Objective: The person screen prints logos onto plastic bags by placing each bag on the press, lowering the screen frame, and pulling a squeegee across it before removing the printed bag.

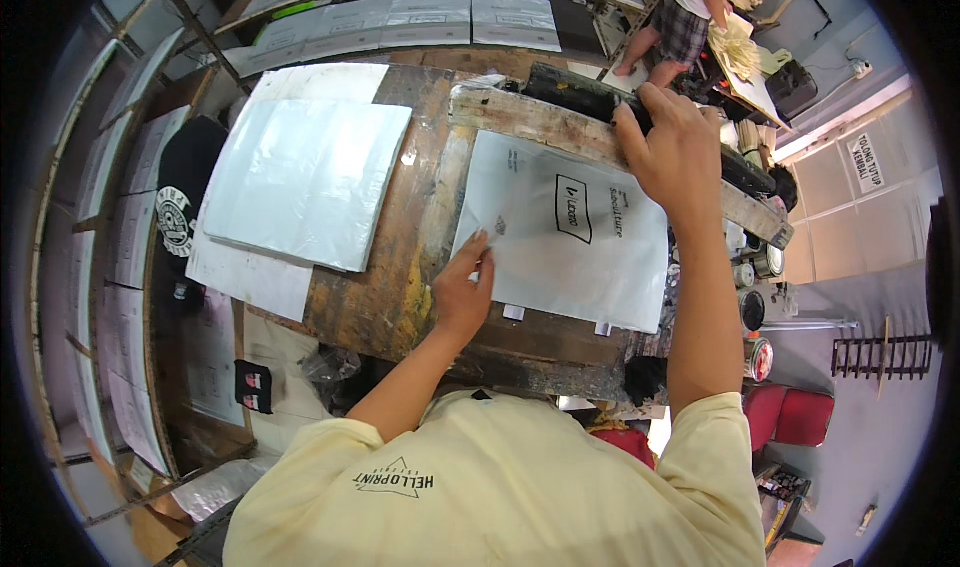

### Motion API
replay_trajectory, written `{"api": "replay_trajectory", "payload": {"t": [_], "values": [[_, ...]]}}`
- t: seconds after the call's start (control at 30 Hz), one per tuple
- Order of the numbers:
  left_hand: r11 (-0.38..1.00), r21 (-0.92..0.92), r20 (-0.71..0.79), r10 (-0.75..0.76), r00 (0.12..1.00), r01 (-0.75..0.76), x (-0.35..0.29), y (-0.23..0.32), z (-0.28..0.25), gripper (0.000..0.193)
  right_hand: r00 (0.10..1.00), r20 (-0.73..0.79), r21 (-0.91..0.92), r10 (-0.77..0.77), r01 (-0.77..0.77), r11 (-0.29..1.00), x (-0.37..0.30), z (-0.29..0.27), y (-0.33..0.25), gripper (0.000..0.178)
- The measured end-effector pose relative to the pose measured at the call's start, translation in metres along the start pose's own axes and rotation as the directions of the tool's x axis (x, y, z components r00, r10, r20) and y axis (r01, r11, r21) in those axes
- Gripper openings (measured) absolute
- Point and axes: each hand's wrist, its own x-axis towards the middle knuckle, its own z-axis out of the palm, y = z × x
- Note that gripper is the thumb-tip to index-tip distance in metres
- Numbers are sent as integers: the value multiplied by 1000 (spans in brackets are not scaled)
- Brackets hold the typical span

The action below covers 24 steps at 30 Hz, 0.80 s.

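Observation:
A pale translucent plastic sheet or bag [620, 257] with dark print lies on the worn wooden table in front of me. At its left edge my left hand [465, 287] has the fingertips closed on the sheet. My right hand [680, 152] reaches over the sheet's far side, fingers wrapped round a black bar-like edge [560, 85] that looks like part of a raised frame. Along that bar runs a stained wooden beam [540, 125]. To the left sits a stack of blank whitish sheets [310, 172], on top of a larger white board [245, 277].
Racks with printed sheets [425, 17] stand at the far side and along the left [130, 287]. Paint-smeared tins [760, 357] crowd the table's right side. A red chair [803, 417] is at the right. Another person [690, 12] stands at the far right.

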Motion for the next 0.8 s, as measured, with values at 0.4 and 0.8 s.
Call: {"api": "replay_trajectory", "payload": {"t": [0.4,0.8], "values": [[874,-204,-147,-472,869,440,69,-141,-228,58,999,30,-9,37,-36,999,5,2,-2,34],[495,771,-386,-137,912,401,182,-249,-437,75,994,91,-35,55,-52,998,0,2,-16,34]]}}
